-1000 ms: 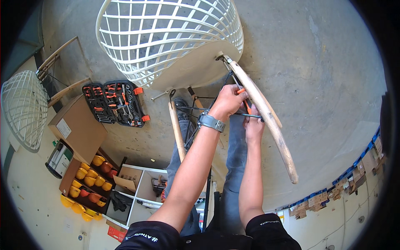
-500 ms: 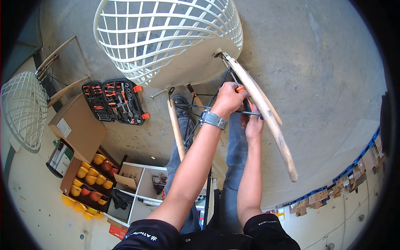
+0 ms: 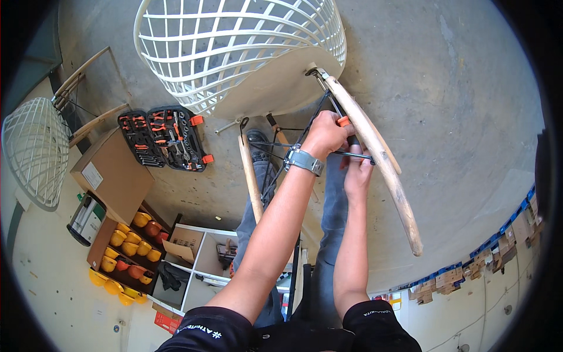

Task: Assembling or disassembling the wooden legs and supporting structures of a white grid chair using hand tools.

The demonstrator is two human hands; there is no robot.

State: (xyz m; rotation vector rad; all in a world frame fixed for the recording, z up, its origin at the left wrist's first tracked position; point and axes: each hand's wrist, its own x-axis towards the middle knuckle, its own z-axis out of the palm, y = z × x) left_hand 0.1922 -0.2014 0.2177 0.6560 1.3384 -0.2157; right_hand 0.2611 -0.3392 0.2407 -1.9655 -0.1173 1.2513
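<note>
A white lattice-shell chair (image 3: 258, 88) lies tipped over in front of me, its wooden legs pointing toward me. My left hand (image 3: 326, 134), with a grey-strapped watch on the wrist, is closed around a tool with an orange-and-black handle (image 3: 343, 121), beside the right-hand wooden leg (image 3: 375, 144). The tool's working end is hidden. Just below, my right hand (image 3: 357, 173) has its fingers bent together at a thin black brace rod (image 3: 355, 155) near the same leg. What those fingers grip is mostly covered. Another wooden leg (image 3: 250, 176) stands left of my forearm.
An open tool case (image 3: 167, 141) with wrenches and pliers lies on the concrete floor to the left. Beyond it are a second lattice chair (image 3: 36, 152), a cardboard box (image 3: 111, 170), shelves of yellow and orange hard hats (image 3: 129, 246) and a white shelf unit (image 3: 202, 264).
The tool's orange part near my right hand no longer shows; a black part is visible between the hands. The view has shifted slightly, and both hands stay at the same leg.
</note>
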